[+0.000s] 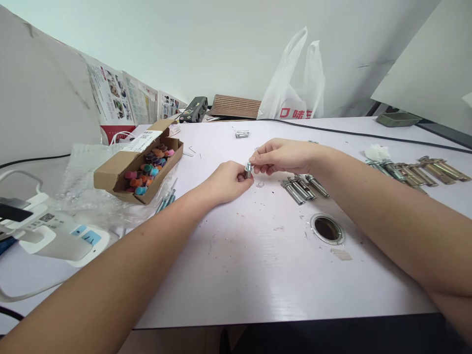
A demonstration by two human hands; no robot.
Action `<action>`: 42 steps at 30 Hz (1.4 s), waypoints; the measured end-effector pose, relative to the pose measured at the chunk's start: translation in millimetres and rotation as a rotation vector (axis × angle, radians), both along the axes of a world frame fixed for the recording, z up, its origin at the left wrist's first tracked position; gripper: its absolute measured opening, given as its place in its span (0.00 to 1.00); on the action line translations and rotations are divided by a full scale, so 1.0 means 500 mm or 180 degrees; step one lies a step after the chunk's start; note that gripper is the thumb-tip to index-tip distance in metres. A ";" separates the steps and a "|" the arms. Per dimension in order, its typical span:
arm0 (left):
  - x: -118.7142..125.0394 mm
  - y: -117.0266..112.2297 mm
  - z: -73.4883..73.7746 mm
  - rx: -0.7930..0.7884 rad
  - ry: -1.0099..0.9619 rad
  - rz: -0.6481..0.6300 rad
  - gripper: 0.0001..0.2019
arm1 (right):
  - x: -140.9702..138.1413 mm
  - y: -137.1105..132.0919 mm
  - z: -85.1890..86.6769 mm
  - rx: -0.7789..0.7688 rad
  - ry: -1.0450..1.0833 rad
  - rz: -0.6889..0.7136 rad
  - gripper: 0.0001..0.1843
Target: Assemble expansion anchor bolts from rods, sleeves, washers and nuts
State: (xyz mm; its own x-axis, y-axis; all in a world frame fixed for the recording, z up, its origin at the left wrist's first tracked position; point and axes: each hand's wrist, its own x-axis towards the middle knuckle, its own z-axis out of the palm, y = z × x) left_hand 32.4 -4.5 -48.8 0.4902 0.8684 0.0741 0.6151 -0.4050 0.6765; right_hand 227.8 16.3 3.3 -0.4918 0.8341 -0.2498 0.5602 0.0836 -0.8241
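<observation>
Near the middle of the table, my left hand [231, 182] is closed around a silver expansion bolt [248, 171], held upright with its washer and tip showing above the fingers. The fingertips of my right hand [275, 156] pinch at the bolt's upper end from the right. Whether they also hold a small loose part, I cannot make out. Beneath my right wrist lies a group of silver expansion bolts [300, 189]. A short metal sleeve [242, 133] rests farther back, beyond my hands.
On the left stands an open cardboard box [106, 178] of colourful caps, beside bubble wrap [83, 172] and a white power strip [79, 243]. More bolts [416, 173] lie at right. A metal-rimmed hole [343, 231] opens in the tabletop. A black cable [354, 132] crosses behind, near a plastic bag [291, 93].
</observation>
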 end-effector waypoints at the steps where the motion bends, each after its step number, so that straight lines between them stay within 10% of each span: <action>1: -0.001 0.000 0.000 -0.0005 0.0020 0.0018 0.12 | 0.003 0.003 0.000 0.0102 -0.0135 -0.0101 0.15; 5: -0.003 -0.001 0.000 -0.0024 0.0057 0.0070 0.11 | 0.031 0.009 0.011 0.0526 -0.1018 -0.0322 0.14; 9: -0.006 0.001 -0.001 0.0031 0.0126 0.0082 0.11 | 0.050 -0.009 0.014 0.0303 -0.1595 0.0430 0.18; 21: -0.007 0.004 -0.002 0.0161 0.0195 0.0025 0.12 | 0.021 -0.041 -0.014 0.0441 -0.1486 0.0832 0.12; 30: -0.006 -0.001 0.001 0.0145 0.0092 0.0069 0.10 | -0.013 -0.055 0.008 0.0939 0.0003 -0.0502 0.22; 36: -0.009 0.003 -0.004 0.0087 0.0149 0.0071 0.11 | -0.043 -0.050 -0.041 0.0793 0.0212 -0.0818 0.19; 42: -0.007 0.003 -0.003 0.0082 0.0136 0.0033 0.10 | -0.037 -0.048 -0.018 0.0788 0.0024 -0.0771 0.20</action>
